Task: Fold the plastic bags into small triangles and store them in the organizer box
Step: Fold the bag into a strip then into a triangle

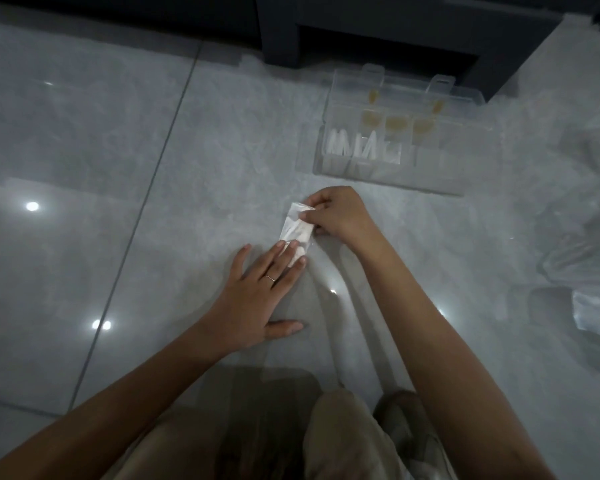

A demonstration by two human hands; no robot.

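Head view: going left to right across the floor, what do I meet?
left hand, flat on the bag's near end → bag → right hand, pinching its far end → box → loose bags

Centre frame: pressing folded plastic bag on floor with left hand, pinching its upper end with right hand. Upper right: organizer box with white triangles inside.
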